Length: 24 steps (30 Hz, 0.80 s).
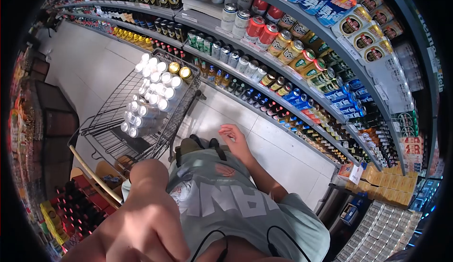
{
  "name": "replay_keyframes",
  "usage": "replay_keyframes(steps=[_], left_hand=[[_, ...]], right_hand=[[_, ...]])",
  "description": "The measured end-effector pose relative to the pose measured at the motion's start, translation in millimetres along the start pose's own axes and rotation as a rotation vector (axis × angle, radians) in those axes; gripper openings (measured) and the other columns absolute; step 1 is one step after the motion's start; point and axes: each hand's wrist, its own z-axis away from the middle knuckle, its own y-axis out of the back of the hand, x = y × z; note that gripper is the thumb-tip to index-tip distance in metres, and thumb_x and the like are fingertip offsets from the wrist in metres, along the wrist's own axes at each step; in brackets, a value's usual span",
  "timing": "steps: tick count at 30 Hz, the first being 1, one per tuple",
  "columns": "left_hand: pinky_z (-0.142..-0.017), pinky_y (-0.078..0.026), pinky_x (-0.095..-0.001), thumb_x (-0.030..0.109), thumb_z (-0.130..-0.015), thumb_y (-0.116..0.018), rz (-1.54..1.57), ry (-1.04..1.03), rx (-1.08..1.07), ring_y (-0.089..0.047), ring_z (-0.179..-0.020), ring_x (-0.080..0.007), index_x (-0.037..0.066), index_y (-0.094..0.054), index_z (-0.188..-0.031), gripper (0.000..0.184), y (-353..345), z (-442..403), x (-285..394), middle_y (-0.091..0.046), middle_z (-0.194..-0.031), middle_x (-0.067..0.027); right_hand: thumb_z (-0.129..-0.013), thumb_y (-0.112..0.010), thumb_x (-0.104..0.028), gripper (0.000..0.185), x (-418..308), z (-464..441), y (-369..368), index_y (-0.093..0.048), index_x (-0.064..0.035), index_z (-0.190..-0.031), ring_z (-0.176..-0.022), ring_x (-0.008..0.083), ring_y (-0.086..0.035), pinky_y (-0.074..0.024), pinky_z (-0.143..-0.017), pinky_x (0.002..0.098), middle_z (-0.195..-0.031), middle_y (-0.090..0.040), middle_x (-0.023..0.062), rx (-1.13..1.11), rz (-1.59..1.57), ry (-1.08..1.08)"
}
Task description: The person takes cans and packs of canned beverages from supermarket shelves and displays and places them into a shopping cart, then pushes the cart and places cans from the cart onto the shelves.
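Note:
My left hand [141, 219] is raised close to the camera at the lower left. It looks large, and its fingertips are hidden, so its grip cannot be made out. My right hand [234, 139] hangs beside my body over the floor, fingers loosely apart and holding nothing. Ahead to the left stands a black wire shopping cart [101, 115]. Many pale, silvery cans [163, 104] stand grouped in it, with gold-topped cans [185, 72] at the far right corner. The cart's light-coloured handle bar [96, 177] lies near my left arm; whether they touch is unclear.
Curved-looking shelves [203, 52] of drink cans and bottles run along the front and right. Stacked can packs [382, 224] and yellow boxes [391, 181] stand at the lower right. Red-capped dark bottles [78, 210] are at the lower left. Pale floor tiles [278, 141] lie between cart and shelves.

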Motion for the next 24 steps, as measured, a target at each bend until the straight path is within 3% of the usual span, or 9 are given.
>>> replay_keyframes(steps=[2,9,12,14,15,19,22,24], left_hand=[[-0.051,-0.050,-0.0316,0.008,-0.092,-0.052,0.004,-0.012,-0.006,-0.058,-0.055,-0.0179,0.017,-0.012,-0.159,0.079,4,0,9,-0.061,-0.136,-0.0081],[-0.047,-0.048,-0.0312,0.013,-0.094,-0.052,-0.036,-0.049,0.001,-0.056,-0.051,-0.0183,0.010,-0.010,-0.158,0.077,25,10,53,-0.065,-0.129,-0.0093],[-0.045,-0.047,-0.0311,0.015,-0.095,-0.052,-0.091,-0.078,0.006,-0.055,-0.049,-0.0184,0.007,-0.009,-0.157,0.076,35,19,81,-0.067,-0.126,-0.0098],[-0.044,-0.047,-0.0310,0.017,-0.095,-0.052,-0.162,-0.096,-0.002,-0.055,-0.047,-0.0185,0.005,-0.009,-0.157,0.076,41,26,103,-0.068,-0.124,-0.0101],[-0.044,-0.049,-0.0303,0.018,-0.098,-0.045,-0.244,-0.098,-0.038,-0.056,-0.047,-0.0182,0.006,-0.001,-0.159,0.076,47,32,114,-0.072,-0.118,-0.0072],[-0.047,-0.053,-0.0268,0.026,-0.102,-0.047,-0.531,0.108,0.029,-0.064,-0.058,-0.0155,0.007,-0.013,-0.158,0.068,104,78,134,-0.073,-0.102,-0.0021],[-0.066,-0.050,-0.0280,0.023,-0.100,-0.049,-0.798,0.515,0.768,-0.061,-0.067,-0.0185,-0.002,-0.041,-0.142,0.050,128,146,128,-0.067,-0.108,-0.0248],[-0.075,-0.051,-0.0271,0.010,-0.100,-0.048,-0.861,0.731,1.084,-0.061,-0.075,-0.0132,-0.003,-0.055,-0.129,0.033,168,188,115,-0.070,-0.114,-0.0183]], right_hand=[[-0.095,-0.060,-0.001,0.030,4,-4,-7,-0.057,-0.0037,-0.124,-0.099,0.0128,-0.065,-0.0495,-0.086,0.0275,-0.107,-0.068,0.0067,0.025,-0.018,0.012],[-0.096,-0.059,-0.002,0.030,7,-26,-43,-0.055,-0.0023,-0.125,-0.099,0.0128,-0.064,-0.0494,-0.086,0.0265,-0.108,-0.067,0.0079,-0.050,-0.013,0.008],[-0.094,-0.061,-0.001,0.031,6,-45,-59,-0.054,-0.0017,-0.125,-0.103,0.0140,-0.062,-0.0482,-0.092,0.0278,-0.109,-0.065,0.0077,-0.105,0.018,-0.046],[-0.094,-0.060,-0.002,0.032,5,-63,-71,-0.054,-0.0024,-0.126,-0.099,0.0129,-0.063,-0.0498,-0.086,0.0270,-0.109,-0.067,0.0078,-0.117,0.059,-0.033],[-0.094,-0.060,-0.002,0.032,-5,-75,-77,-0.055,-0.0037,-0.126,-0.100,0.0135,-0.063,-0.0498,-0.086,0.0265,-0.110,-0.067,0.0080,-0.135,0.174,-0.013],[-0.090,-0.065,-0.005,0.036,4,-135,-90,-0.056,-0.0056,-0.125,-0.102,0.0169,-0.063,-0.0504,-0.085,0.0296,-0.113,-0.066,0.0086,-0.168,0.288,0.081],[-0.078,-0.072,-0.010,0.046,8,-189,-96,-0.057,-0.0067,-0.122,-0.109,0.0251,-0.061,-0.0505,-0.085,0.0364,-0.117,-0.064,0.0115,-0.099,0.518,0.118],[-0.079,-0.072,-0.012,0.047,14,-232,-99,-0.057,-0.0062,-0.124,-0.110,0.0246,-0.062,-0.0510,-0.088,0.0349,-0.118,-0.063,0.0125,-0.087,0.646,0.187]])
